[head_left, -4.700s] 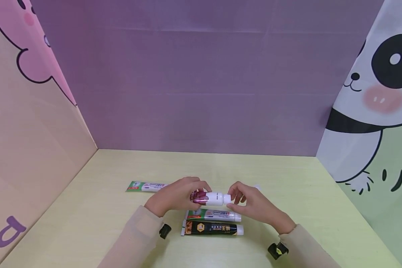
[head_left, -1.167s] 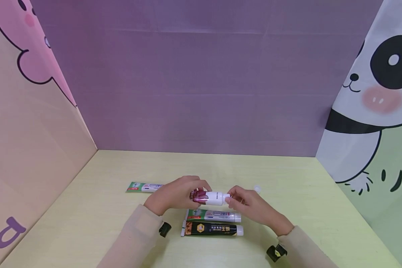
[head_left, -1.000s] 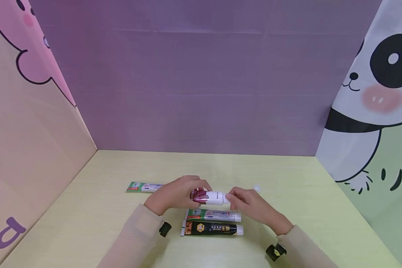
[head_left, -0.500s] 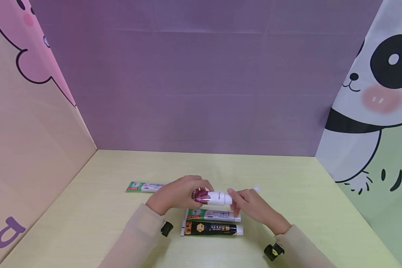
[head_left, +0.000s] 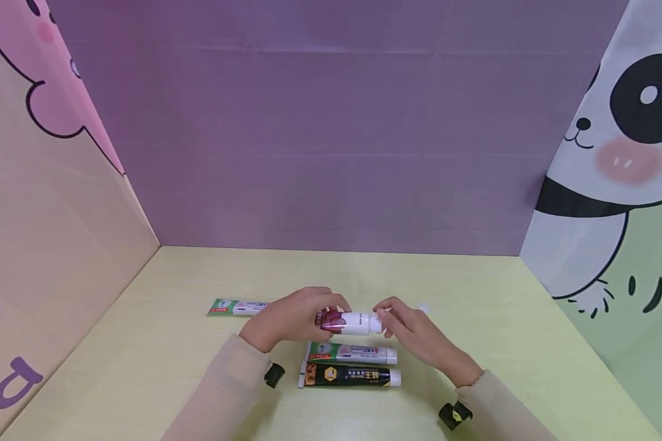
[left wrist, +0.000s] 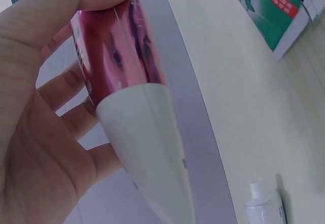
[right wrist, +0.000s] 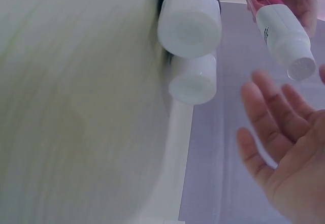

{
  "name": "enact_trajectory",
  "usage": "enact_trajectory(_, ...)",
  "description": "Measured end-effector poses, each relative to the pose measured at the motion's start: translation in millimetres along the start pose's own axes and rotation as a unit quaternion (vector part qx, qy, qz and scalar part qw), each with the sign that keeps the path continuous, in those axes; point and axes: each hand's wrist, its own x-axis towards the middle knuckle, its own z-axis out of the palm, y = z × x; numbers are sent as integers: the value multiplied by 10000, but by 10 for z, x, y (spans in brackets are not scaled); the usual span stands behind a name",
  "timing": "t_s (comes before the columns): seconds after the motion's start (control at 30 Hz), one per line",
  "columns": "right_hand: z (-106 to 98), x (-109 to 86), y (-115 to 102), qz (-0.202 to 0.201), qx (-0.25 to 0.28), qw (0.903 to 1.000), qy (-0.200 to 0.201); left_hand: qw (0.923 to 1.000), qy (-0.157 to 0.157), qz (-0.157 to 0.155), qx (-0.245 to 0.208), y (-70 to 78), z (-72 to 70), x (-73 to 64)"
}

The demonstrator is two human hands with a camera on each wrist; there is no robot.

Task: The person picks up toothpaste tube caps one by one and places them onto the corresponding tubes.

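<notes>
My left hand point(head_left: 295, 315) grips a maroon-and-white toothpaste tube point(head_left: 350, 323) above the table, thumb and fingers round its maroon end. In the left wrist view the maroon part of this tube point(left wrist: 117, 46) passes under the thumb. Its white screw cap point(right wrist: 301, 68) points right. My right hand point(head_left: 414, 334) is at the cap with loosely bent fingers; in the right wrist view the fingers point(right wrist: 274, 109) are spread and stand apart from it. A green-and-white toothpaste tube point(head_left: 358, 353) and a black one point(head_left: 347, 375) lie side by side below, both capped.
Behind my left hand lies another green-and-white tube point(head_left: 237, 307); the left wrist view shows an uncapped tube nozzle point(left wrist: 257, 188). A small white cap point(head_left: 423, 309) rests on the table point(head_left: 198, 380) beyond my right hand. Printed panels enclose the sides and a purple wall point(head_left: 336, 153) the back.
Over the earlier frames my right fingers pinch the cap and the thumb rolls over it. Now they have loosened and swung up and back. The left hand keeps its grip, nearly still.
</notes>
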Motion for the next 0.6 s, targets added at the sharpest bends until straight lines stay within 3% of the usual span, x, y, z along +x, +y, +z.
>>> enact_trajectory(0.2,9,-8,0,-449,163,9988,127,10000,-6,-49,-46,-1,-4,-8)
enact_trajectory(0.6,59,6,-10,-926,130,9955,182,9999,5,-33,-117,4,0,-16)
